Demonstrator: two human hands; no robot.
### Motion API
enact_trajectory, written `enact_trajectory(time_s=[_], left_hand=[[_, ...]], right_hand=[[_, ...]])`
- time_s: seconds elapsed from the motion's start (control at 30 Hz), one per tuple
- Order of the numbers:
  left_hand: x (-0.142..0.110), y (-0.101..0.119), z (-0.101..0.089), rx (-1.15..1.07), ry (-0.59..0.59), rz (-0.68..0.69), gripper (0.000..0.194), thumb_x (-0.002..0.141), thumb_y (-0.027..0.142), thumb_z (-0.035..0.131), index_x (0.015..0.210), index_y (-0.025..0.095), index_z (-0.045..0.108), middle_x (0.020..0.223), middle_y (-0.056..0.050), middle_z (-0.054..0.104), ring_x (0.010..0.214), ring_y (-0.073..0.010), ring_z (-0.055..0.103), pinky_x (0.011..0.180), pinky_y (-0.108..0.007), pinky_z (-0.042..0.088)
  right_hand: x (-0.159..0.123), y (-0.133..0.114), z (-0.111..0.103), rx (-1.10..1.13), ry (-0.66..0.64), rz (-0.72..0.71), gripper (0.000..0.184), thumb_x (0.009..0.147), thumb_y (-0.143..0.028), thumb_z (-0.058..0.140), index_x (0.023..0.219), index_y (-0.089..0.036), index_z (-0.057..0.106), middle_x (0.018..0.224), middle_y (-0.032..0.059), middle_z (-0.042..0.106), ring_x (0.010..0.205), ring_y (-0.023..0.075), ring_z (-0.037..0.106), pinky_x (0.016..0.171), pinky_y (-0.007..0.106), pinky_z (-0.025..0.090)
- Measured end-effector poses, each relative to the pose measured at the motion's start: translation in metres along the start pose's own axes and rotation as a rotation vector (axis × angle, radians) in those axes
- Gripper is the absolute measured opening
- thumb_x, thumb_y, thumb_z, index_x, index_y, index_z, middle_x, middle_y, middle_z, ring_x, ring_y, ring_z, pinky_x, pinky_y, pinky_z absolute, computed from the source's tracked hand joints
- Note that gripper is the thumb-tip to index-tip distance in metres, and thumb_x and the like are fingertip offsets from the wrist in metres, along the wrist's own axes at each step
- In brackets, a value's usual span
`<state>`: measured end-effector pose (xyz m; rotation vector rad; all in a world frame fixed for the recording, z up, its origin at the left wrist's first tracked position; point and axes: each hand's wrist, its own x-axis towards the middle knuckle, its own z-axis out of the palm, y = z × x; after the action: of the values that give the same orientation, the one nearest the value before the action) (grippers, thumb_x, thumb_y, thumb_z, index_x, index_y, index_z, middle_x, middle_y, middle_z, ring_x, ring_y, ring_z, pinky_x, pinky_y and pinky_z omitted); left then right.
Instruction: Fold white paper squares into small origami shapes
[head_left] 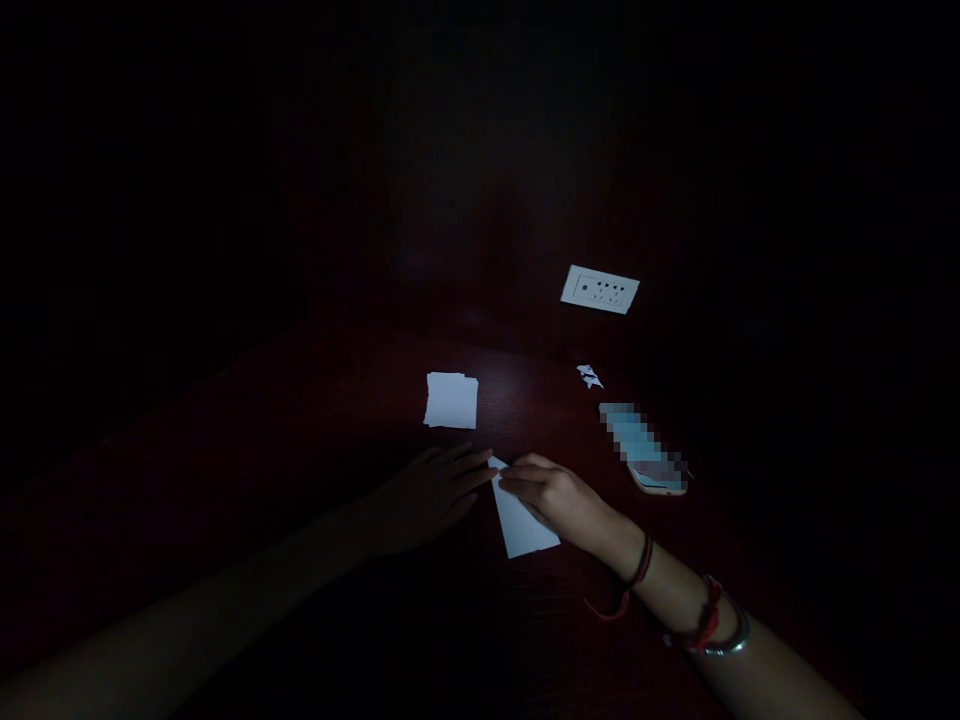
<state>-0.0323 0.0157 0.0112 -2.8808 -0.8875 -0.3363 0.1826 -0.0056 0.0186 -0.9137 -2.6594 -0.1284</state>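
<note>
A flat, straight-edged piece of white paper [529, 533] is covered along its right side by the bunched fingers of the right hand [555, 493]; whether it is pinched or merely pressed cannot be told. Its far left corner is met by the fingertips of the left hand [439, 497], which is held loosely spread, with nothing grasped. The paper is laid on a dark red, glossy tabletop [525, 395], near the centre of the scene. The right wrist is circled by a thin dark red cord bracelet [643, 562] (a silver metal bangle [731, 642] is worn farther up the arm). Beyond the hands, a squarish stack of white paper [451, 402] is placed. To the right, a pale-edged phone [643, 448] is seen, its screen blurred, with a small crumpled white scrap [590, 377] left just beyond. Farther off, a white rectangular socket plate [600, 289] is seen.
</note>
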Motion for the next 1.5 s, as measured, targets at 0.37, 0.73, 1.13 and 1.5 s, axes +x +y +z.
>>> enact_trajectory(time_s=[0.37, 0.73, 1.13, 1.5], left_hand=[[0.0, -0.006, 0.015, 0.022, 0.052, 0.006, 0.037, 0.089, 0.032, 0.026, 0.125, 0.029, 0.029, 0.135, 0.003, 0.023, 0.122, -0.0186, 0.021, 0.093, -0.037, 0.022], [0.002, -0.003, 0.006, -0.01, 0.032, -0.011, 0.037, 0.089, 0.033, 0.027, 0.125, 0.029, 0.029, 0.134, 0.003, 0.024, 0.121, -0.0181, 0.023, 0.093, -0.036, 0.024], [0.003, -0.002, 0.005, -0.032, 0.05, -0.002, 0.036, 0.089, 0.03, 0.028, 0.124, 0.027, 0.032, 0.134, 0.0, 0.024, 0.121, -0.0194, 0.022, 0.091, -0.036, 0.026], [0.003, -0.002, 0.005, -0.024, 0.041, 0.019, 0.036, 0.088, 0.029, 0.029, 0.124, 0.027, 0.032, 0.13, 0.002, 0.033, 0.118, -0.0194, 0.028, 0.092, -0.036, 0.026]], right_hand=[[0.0, -0.005, -0.005, -0.129, -0.029, 0.066, 0.023, 0.083, -0.016, 0.041, 0.101, -0.016, 0.054, 0.1, 0.0072, 0.056, 0.096, 0.0162, 0.047, 0.079, 0.027, 0.045], [-0.002, -0.005, -0.002, -0.155, -0.037, 0.074, 0.021, 0.084, -0.013, 0.038, 0.095, -0.013, 0.055, 0.1, 0.0074, 0.055, 0.095, 0.0156, 0.047, 0.079, 0.027, 0.046], [0.0, -0.007, -0.006, -0.104, -0.038, 0.07, 0.02, 0.084, -0.015, 0.039, 0.097, -0.015, 0.055, 0.095, 0.008, 0.057, 0.094, 0.0152, 0.048, 0.079, 0.027, 0.045], [0.001, -0.004, -0.004, -0.032, -0.043, 0.097, 0.019, 0.082, -0.013, 0.041, 0.096, -0.015, 0.055, 0.091, 0.0066, 0.058, 0.092, 0.0164, 0.049, 0.08, 0.03, 0.043]])
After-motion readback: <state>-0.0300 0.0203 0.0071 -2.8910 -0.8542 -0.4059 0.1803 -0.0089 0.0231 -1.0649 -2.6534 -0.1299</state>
